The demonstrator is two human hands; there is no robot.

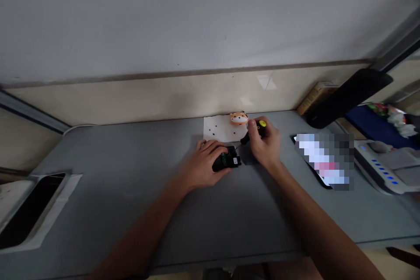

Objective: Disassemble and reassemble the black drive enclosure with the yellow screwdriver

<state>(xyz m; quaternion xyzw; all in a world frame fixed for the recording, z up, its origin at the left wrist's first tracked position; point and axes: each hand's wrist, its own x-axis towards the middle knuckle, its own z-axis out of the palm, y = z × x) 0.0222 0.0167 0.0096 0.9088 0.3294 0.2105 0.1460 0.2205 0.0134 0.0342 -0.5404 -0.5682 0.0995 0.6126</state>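
Observation:
A small black device with a bare green circuit board lies on the grey table, and my left hand grips it from the left with fingers over its top and thumb along its near side. My right hand is wrapped round the handle of a black and yellow screwdriver. Its thin shaft points down and left to the device's right part; whether the tip sits in a screw is too small to tell. Behind the device, a white paper carries several tiny dark pieces, perhaps screws.
An orange animal-faced case sits on the paper's back edge. A lit phone with a blurred screen lies to the right, beside a white device with blue lights. A black cylinder leans at the back right. A dark tray-like object lies far left.

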